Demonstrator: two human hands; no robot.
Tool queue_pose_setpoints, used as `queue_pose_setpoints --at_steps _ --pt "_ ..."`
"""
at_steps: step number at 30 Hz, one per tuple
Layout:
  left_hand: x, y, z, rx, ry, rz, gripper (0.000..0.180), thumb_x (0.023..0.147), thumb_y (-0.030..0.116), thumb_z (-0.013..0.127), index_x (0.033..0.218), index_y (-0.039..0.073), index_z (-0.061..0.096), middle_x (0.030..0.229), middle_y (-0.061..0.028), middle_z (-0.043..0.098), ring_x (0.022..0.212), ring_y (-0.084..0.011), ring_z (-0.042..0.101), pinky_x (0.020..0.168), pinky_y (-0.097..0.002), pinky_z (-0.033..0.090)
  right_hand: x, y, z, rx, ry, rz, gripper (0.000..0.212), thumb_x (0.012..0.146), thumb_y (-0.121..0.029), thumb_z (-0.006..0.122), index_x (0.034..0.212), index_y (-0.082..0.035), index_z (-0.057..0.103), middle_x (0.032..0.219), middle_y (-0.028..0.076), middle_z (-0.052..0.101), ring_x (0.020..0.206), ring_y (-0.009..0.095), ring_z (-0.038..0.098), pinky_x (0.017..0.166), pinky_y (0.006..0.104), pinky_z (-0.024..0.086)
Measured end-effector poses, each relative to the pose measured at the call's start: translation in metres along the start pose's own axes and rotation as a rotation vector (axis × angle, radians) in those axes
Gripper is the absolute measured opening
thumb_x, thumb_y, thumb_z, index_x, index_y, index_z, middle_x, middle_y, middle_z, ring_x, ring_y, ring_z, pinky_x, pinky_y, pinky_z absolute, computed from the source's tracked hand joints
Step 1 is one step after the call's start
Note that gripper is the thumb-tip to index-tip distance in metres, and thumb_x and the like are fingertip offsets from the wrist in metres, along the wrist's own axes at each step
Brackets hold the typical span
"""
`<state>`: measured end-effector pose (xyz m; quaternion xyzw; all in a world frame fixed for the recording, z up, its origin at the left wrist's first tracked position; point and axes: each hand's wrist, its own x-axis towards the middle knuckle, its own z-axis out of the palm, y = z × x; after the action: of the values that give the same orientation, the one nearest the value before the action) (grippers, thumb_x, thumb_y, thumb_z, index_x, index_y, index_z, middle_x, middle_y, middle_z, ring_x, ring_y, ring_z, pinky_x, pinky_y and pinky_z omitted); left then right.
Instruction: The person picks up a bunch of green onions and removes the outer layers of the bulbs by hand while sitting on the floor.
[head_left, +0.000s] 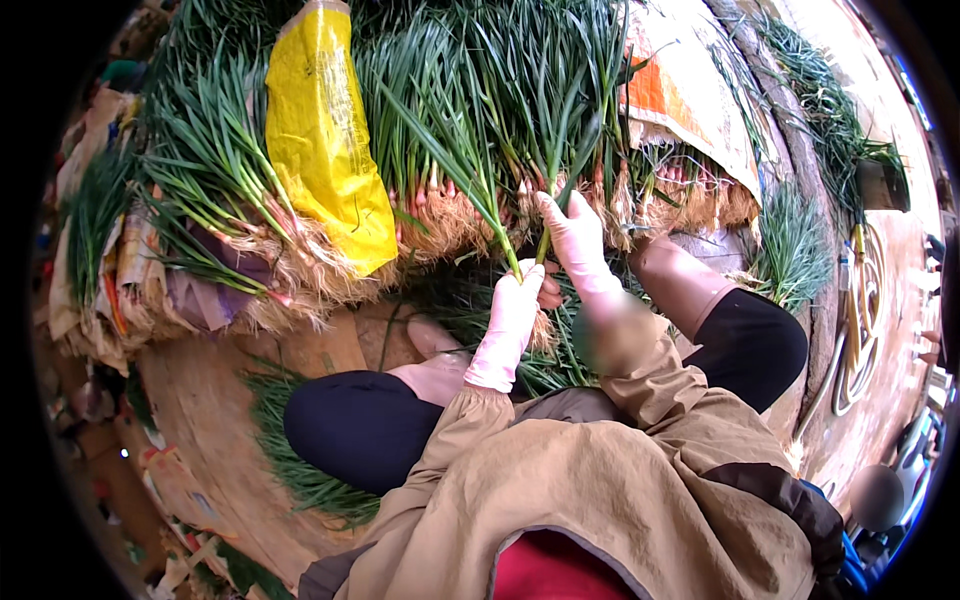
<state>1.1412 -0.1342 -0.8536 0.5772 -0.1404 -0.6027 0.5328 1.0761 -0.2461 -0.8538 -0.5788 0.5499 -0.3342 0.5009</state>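
Note:
My left hand (pixel 510 325), in a pale pink glove, is closed around a green garlic stalk (pixel 476 194) with long leaves fanning up and to the left. Just right of it, my right hand (pixel 577 240), gloved the same way, pinches another green garlic stalk (pixel 556 150) by its lower stem. Pale roots hang below the left hand, and the bulb ends are mostly hidden by the gloves. Directly beyond both hands stands a thick row of green garlic (pixel 450 110), with pinkish bulbs and straw-coloured roots facing me.
A yellow plastic sack (pixel 322 150) lies over the row at left, a white and orange sack (pixel 690 90) at right. More green garlic (pixel 215 160) is heaped far left. Loose green leaves (pixel 300 450) litter the floor between and beside my bent legs. A coiled hose (pixel 865 310) lies right.

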Motion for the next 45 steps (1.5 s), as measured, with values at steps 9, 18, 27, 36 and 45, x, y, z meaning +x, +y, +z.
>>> queue_pose_setpoints --at_steps 9,18,27,36,45 --pt "-0.017 0.011 0.006 -0.709 -0.384 -0.163 0.024 0.1 0.028 0.044 0.089 0.008 0.053 0.056 0.0064 0.032 0.043 -0.0068 0.032 0.043 -0.0236 0.028 0.051 0.013 0.018 0.717 -0.01 0.688 0.028 0.096 -0.03 0.047 0.097 -0.004 0.06 0.066 0.007 0.061 0.056 0.021 0.056 0.052 0.037 0.047" --pt "-0.008 0.033 -0.031 -0.774 -0.296 -0.136 0.038 0.1 0.023 0.045 0.134 0.008 0.046 0.05 0.0056 0.029 0.041 -0.0073 0.03 0.045 -0.0235 0.029 0.026 0.008 -0.043 -1.007 -0.116 -0.334 0.035 0.091 -0.034 0.054 0.077 -0.003 0.063 0.066 0.014 0.065 0.055 0.028 0.064 0.053 0.039 0.053" --pt "0.007 0.025 -0.02 -0.415 0.004 -0.064 0.042 0.098 0.024 0.047 0.131 -0.002 0.048 0.109 -0.0178 0.065 0.1 -0.0287 0.064 0.087 -0.0403 0.053 0.078 -0.031 -0.057 -0.131 -0.345 0.218 0.033 0.084 -0.032 0.067 0.105 -0.006 0.068 0.089 0.007 0.069 0.085 0.014 0.062 0.079 0.0316 0.049" --pt "0.003 0.015 -0.014 -0.203 0.031 -0.04 0.025 0.096 0.02 0.052 0.105 -0.001 0.062 0.08 -0.0105 0.067 0.067 -0.0192 0.065 0.061 -0.0316 0.054 -0.003 -0.021 -0.01 0.312 -0.488 0.324 0.034 0.085 -0.021 0.07 0.107 -0.001 0.055 0.083 0.003 0.062 0.075 0.01 0.058 0.067 0.027 0.048" --pt "0.004 0.006 -0.022 -0.119 -0.002 -0.023 0.015 0.095 0.014 0.055 0.093 0.001 0.062 0.069 -0.0023 0.059 0.055 -0.0103 0.051 0.05 -0.0242 0.04 -0.024 -0.017 0.004 -0.712 -0.213 -0.319 0.025 0.088 -0.028 0.057 0.086 -0.004 0.053 0.077 0.02 0.062 0.077 0.04 0.062 0.069 0.0462 0.049"
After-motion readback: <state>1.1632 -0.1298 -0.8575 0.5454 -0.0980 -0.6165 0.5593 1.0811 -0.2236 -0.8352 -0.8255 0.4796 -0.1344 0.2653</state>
